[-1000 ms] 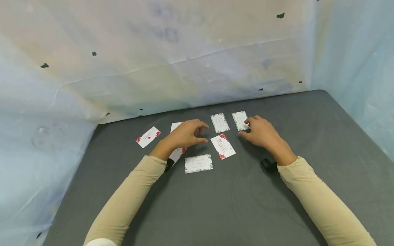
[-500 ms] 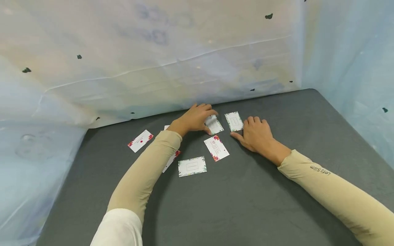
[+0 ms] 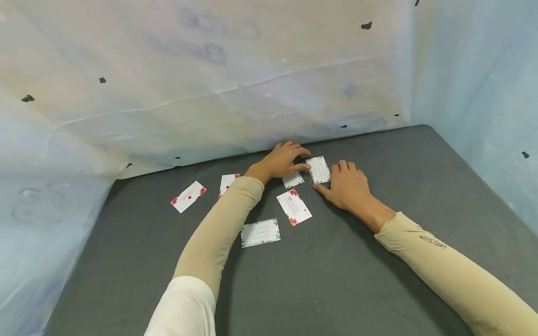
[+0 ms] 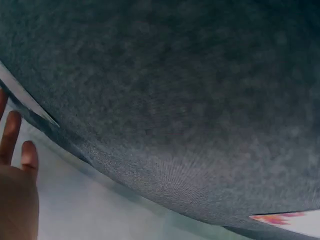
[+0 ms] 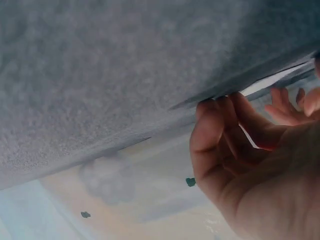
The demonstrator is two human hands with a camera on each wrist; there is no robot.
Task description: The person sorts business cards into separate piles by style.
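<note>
Green-edged card lies between relaxed left hand fingertips and flat right hand

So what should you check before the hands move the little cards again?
1. Left hand on a card: ok, its fingers cover most of one green-bordered card.
2. Right hand beside the other green-bordered card: ok, fingertips at its edge.
3. Those two cards apart: cannot tell, the left hand hides the gap.
4. Red-flowered card free: ok, no hand touches it.
5. Cards flat on the grey table: ok where visible.
</note>
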